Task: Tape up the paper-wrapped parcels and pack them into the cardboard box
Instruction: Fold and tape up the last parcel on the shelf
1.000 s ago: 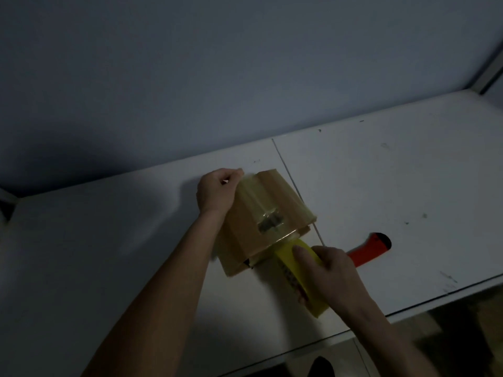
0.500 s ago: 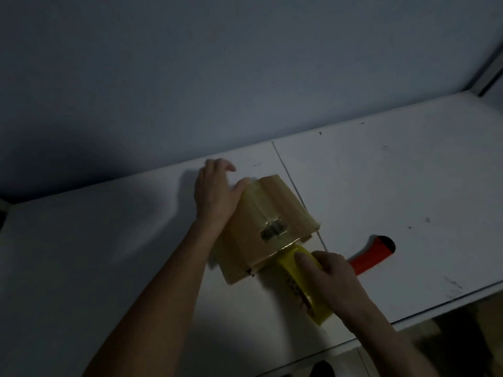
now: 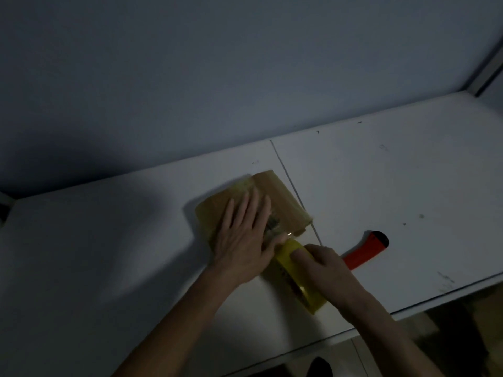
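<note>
Two hands work one brown paper-wrapped parcel (image 3: 275, 202), which lies flat on the white worktop (image 3: 109, 254) near its middle, well short of the wall. At left, the left hand (image 3: 245, 235) lies on top, fingers (image 3: 251, 206) straight and spread, pressing a glossy band of clear tape onto the paper. Just right and nearer, the right hand (image 3: 321, 270) curls around a yellow tape dispenser (image 3: 295, 276) touching the parcel's near edge; its red handle (image 3: 364, 250) points right. Taping appears underway; next probably calls for severing the tape against the dispenser's blade. No cardboard box is visible.
</note>
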